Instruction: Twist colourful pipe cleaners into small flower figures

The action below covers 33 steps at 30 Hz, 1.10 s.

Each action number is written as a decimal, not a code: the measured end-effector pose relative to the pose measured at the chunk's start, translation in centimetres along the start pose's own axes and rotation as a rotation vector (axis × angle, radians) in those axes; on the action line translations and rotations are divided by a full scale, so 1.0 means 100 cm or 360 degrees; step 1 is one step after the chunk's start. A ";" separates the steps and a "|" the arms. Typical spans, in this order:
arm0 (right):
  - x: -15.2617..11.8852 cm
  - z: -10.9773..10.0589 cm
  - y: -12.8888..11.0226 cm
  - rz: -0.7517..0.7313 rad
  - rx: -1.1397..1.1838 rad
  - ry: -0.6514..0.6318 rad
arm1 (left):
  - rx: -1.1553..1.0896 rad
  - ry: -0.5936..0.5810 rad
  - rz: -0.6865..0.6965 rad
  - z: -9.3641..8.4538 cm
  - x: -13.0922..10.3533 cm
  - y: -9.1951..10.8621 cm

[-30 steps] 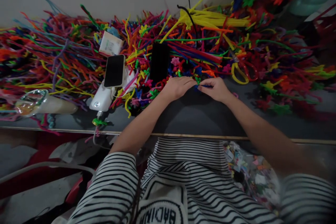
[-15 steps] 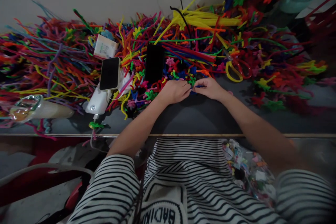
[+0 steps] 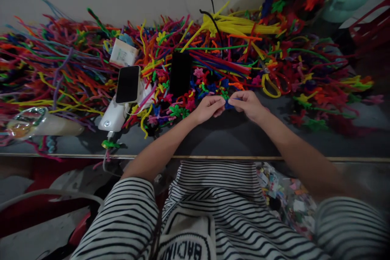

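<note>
A short blue pipe cleaner shows between my two hands, above the front part of the dark tabletop. My left hand is closed in a pinch at its left end. From the other side my right hand pinches it with thumb and forefinger, and a bit of blue shows over those fingers. The exact shape of the piece is mostly hidden by the fingertips. Just behind the hands lie small pipe-cleaner flowers, among them a green one and a pink one.
Heaps of coloured pipe cleaners run along the wall. A black phone, another phone on a white power bank, and a lidded plastic cup lie to the left. Scissors rest at right.
Both hands have turned and drawn slightly apart, the right one shifting a little rightward. More of the blue pipe cleaner shows between the fingertips. The camera view has shifted slightly.
</note>
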State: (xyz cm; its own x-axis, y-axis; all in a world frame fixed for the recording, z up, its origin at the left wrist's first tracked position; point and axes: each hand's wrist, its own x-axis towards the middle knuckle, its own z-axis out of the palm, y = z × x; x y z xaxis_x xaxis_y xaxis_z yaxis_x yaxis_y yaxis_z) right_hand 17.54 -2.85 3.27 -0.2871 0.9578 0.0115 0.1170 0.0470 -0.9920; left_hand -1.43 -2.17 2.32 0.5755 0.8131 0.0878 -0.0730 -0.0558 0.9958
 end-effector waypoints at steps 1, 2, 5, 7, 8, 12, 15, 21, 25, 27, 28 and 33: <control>0.000 -0.001 0.000 0.0002 0.0000 -0.0002 | -0.0002 0.0017 0.0020 0.001 -0.001 0.001; 0.000 -0.002 0.001 -0.0011 -0.0041 0.0014 | 0.0009 0.0056 0.0041 0.001 -0.002 0.001; 0.003 -0.005 0.002 -0.0048 -0.0175 0.0128 | 0.0092 0.0192 0.0126 0.000 -0.001 0.001; 0.005 -0.007 0.003 0.0001 -0.0108 0.0175 | 0.0140 0.0269 0.0173 -0.002 0.001 0.000; 0.006 -0.008 0.004 0.0040 -0.0046 0.0174 | 0.0157 0.0302 0.0183 -0.003 0.002 0.000; 0.007 -0.008 0.007 0.0112 0.0048 0.0131 | 0.0193 0.0391 0.0185 -0.006 0.004 -0.003; 0.006 -0.007 0.006 0.0104 -0.0011 0.0123 | 0.0256 0.0381 0.0194 -0.006 0.004 -0.004; 0.006 -0.009 0.004 0.0003 -0.0212 0.0113 | 0.0313 0.0316 0.0099 -0.006 0.006 -0.005; 0.007 -0.007 0.007 -0.0062 -0.0468 0.0205 | 0.0350 0.0313 0.0044 -0.006 0.009 -0.009; 0.008 -0.004 0.009 -0.0158 -0.0568 0.0292 | 0.0413 0.0375 0.0048 -0.006 0.009 -0.011; 0.008 -0.003 0.009 -0.0206 -0.0587 0.0324 | 0.0444 0.0412 0.0057 -0.007 0.009 -0.012; 0.010 -0.005 0.010 -0.0169 -0.0228 0.0140 | 0.0410 0.0550 0.0053 -0.005 0.010 -0.014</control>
State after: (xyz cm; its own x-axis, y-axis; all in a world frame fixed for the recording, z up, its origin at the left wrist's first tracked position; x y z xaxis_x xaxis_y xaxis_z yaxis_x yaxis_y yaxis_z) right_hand 17.88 -1.74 2.33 -0.2219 0.9661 0.1321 0.2264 0.1828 -0.9567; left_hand -1.15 -1.06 0.96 0.2666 0.9522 0.1490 0.1439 -0.1922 0.9707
